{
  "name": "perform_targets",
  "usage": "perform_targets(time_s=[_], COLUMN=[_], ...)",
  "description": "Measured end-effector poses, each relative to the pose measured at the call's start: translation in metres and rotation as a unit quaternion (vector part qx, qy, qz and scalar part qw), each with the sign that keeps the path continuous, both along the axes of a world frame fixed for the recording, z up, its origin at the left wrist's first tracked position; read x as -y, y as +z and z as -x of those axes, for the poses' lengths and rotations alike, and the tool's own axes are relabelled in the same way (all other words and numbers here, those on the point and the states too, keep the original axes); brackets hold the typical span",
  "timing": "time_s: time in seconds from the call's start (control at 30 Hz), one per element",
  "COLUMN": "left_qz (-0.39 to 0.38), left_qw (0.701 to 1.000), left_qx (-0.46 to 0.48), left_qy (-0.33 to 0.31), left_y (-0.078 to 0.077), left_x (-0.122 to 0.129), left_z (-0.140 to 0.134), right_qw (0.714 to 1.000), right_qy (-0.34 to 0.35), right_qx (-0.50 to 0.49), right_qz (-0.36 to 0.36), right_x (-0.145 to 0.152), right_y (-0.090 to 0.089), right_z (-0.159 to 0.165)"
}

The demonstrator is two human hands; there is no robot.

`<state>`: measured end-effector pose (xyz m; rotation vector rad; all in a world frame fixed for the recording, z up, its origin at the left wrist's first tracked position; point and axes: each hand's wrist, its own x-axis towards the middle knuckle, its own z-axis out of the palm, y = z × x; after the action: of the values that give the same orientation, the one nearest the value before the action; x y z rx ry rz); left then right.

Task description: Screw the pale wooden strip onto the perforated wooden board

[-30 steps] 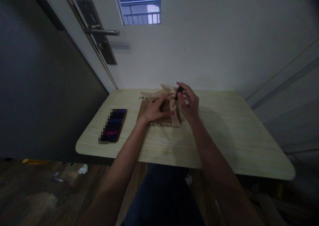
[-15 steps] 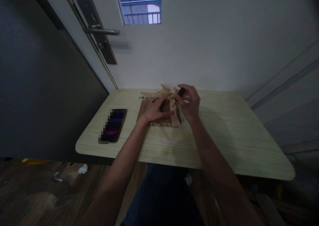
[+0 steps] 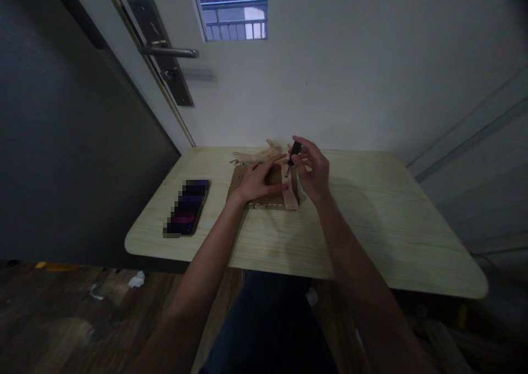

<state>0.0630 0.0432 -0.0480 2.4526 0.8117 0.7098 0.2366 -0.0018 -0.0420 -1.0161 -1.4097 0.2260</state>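
My right hand (image 3: 314, 168) grips a small screwdriver (image 3: 295, 150) by its black handle. The metal shaft slants down to a pale wooden strip (image 3: 290, 194), where the tip appears to touch. The strip lies across the right end of a flat brown cardboard piece (image 3: 268, 199). My left hand (image 3: 260, 181) lies spread over the cardboard, its thumb stretched to the strip. Several pale wooden pieces (image 3: 252, 157) lie just behind the cardboard, partly hidden by the fingers. Small dark bits, perhaps screws (image 3: 234, 162), lie at their left end.
A phone (image 3: 193, 206) with a blurred-out screen lies left of my left arm on the light wood table (image 3: 371, 242). Behind the table stands a white door with a metal handle (image 3: 171, 51) and a window. White scraps (image 3: 137, 279) lie on the floor.
The screwdriver handle in my right hand has tilted more upright and shifted slightly left and up. My right fingers have shifted with it. My left hand stays in place.
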Motion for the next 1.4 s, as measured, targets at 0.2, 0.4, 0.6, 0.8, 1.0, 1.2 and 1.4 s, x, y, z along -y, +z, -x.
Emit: perform_targets(time_s=[0.2,0.4,0.6,0.8,1.0,1.2,1.4], left_qz=[-0.01,-0.024,-0.035,-0.067,-0.074,-0.114,-0.116], left_qw=[1.0,1.0,0.999,0.997,0.993,0.989,0.989], left_qx=[0.009,0.013,0.012,0.029,0.079,-0.001,-0.008], left_qy=[-0.006,-0.004,-0.007,-0.007,0.051,0.099,0.095], left_y=[-0.001,-0.003,-0.001,-0.006,-0.008,0.002,-0.001], left_x=[-0.001,0.001,0.006,0.005,0.008,0.018,0.016], left_z=[0.001,0.002,0.003,0.002,0.001,-0.001,-0.001], right_qw=[0.997,0.995,0.997,0.998,0.997,0.997,0.999], right_qy=[-0.066,-0.041,-0.021,-0.027,-0.056,-0.052,0.007], right_qx=[0.015,0.078,0.067,0.059,0.044,0.042,0.039], right_qz=[-0.032,-0.046,-0.028,-0.026,-0.036,-0.035,-0.019], right_x=[-0.004,0.004,0.007,0.004,0.004,0.005,0.006], right_y=[-0.004,0.002,0.004,0.003,0.004,0.004,0.005], right_z=[0.001,0.001,0.0,0.0,0.001,0.002,0.0])
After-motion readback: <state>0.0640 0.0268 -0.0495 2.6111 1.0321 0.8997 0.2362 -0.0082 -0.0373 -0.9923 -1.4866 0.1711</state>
